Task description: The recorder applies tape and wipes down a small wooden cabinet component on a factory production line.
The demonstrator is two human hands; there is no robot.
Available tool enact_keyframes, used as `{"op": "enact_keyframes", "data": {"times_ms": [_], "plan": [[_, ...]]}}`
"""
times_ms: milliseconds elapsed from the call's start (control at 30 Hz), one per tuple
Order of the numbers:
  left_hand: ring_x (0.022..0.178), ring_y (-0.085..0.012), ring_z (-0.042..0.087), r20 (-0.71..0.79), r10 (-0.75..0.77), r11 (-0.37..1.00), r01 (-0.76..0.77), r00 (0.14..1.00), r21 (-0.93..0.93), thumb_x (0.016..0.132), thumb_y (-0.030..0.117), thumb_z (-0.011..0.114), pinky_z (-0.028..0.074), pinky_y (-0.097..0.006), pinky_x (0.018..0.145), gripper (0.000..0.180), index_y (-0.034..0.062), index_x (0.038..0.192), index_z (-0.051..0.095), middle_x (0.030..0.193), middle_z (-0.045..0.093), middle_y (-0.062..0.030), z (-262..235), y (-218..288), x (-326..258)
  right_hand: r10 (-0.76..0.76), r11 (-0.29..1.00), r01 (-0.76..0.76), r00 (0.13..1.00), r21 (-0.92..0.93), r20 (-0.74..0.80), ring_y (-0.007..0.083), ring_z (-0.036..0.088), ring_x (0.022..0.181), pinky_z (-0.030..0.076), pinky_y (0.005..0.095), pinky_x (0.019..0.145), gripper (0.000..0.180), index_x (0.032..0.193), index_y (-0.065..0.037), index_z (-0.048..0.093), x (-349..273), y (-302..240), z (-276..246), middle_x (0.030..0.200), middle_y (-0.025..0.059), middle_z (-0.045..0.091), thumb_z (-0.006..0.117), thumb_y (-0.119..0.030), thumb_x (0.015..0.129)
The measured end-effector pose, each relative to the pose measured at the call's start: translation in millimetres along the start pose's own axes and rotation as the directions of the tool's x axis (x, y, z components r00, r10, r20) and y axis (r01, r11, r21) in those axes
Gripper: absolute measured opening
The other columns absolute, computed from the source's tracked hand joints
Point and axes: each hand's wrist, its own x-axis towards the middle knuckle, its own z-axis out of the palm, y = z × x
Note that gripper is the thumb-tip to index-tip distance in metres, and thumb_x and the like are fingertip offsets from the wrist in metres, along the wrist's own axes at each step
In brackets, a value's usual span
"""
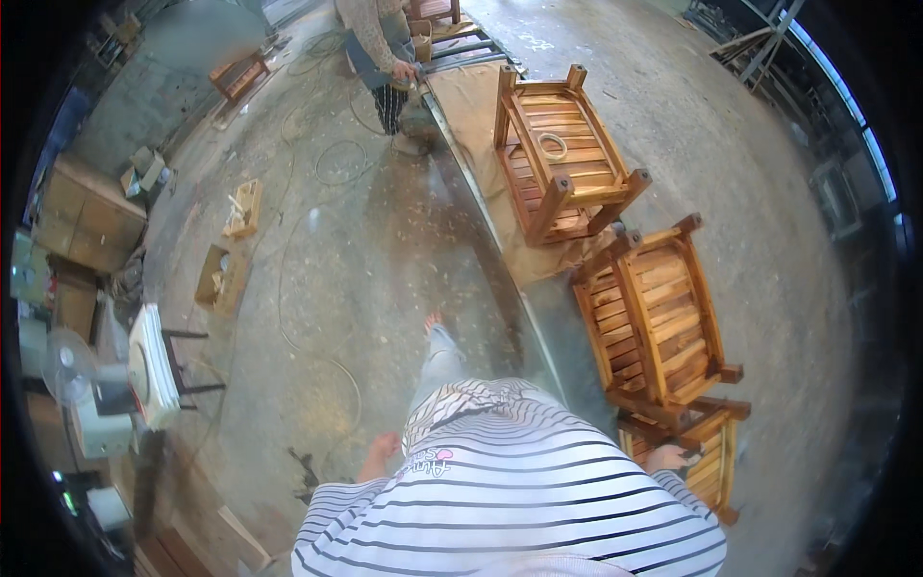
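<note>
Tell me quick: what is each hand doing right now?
Left hand: empty, hanging beside the striped shirt.
Right hand: resting on the nearest wooden chair; grip cannot be told.

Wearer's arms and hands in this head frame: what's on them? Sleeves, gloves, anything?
Both hands are bare, with no gloves, watch or rings visible. The left hand and right hand show only partly beside the body. The white top with thin dark horizontal stripes covers the torso and upper arms; where the sleeves end is hidden, and the forearms are mostly out of sight. The top has a small pink and dark printed mark on the front.
</note>
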Motion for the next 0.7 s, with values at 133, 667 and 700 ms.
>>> {"op": "enact_keyframes", "data": {"times_ms": [133, 667, 700], "plan": [[0.074, -0.0199, 0.066, -0.285, 0.095, 0.984, -0.048, 0.954, 0.170, 0.091, 0.025, 0.059, 0.053, -0.035, 0.061, 0.031, 0.0002, 0.108, 0.067, 0.087, 0.070, -0.0101, -123.1, 191.7, 140.7, 0.458, 0.879, -0.452, 0.889, -0.152, 0.003, 0.0524, 0.058, 0.097, 0.046, 0.0579, 0.085, 0.044, 0.132, -0.003, 0.045, -92.6, -206.9, -44.7, 0.112, 0.0320, 0.060, 0.049, -0.023, 0.093], [0.088, -0.0114, 0.063, 0.284, 0.535, 0.785, -0.593, 0.795, 0.181, 0.095, 0.018, 0.060, 0.051, -0.025, 0.079, 0.031, 0.0040, 0.123, 0.060, 0.099, 0.068, -0.0060, 30.6, 764.3, 378.7, 0.735, 0.518, -0.815, 0.270, -0.258, 0.622, 0.0325, 0.065, 0.084, 0.051, 0.0416, 0.075, 0.039, 0.105, 0.004, 0.067, -281.2, -685.3, 70.7, 0.094, 0.0204, 0.069, 0.053, -0.025, 0.083], [0.089, -0.0122, 0.063, 0.321, 0.523, 0.800, -0.585, 0.789, 0.135, 0.095, 0.018, 0.061, 0.051, -0.026, 0.081, 0.032, 0.0038, 0.124, 0.060, 0.100, 0.068, -0.0063, 55.7, 782.8, 373.9, 0.555, 0.704, -0.684, 0.361, -0.192, 0.750, 0.0304, 0.064, 0.083, 0.050, 0.0393, 0.075, 0.037, 0.103, 0.004, 0.067, -276.5, -700.7, 95.0, 0.091, 0.0185, 0.068, 0.054, -0.024, 0.082]]}}
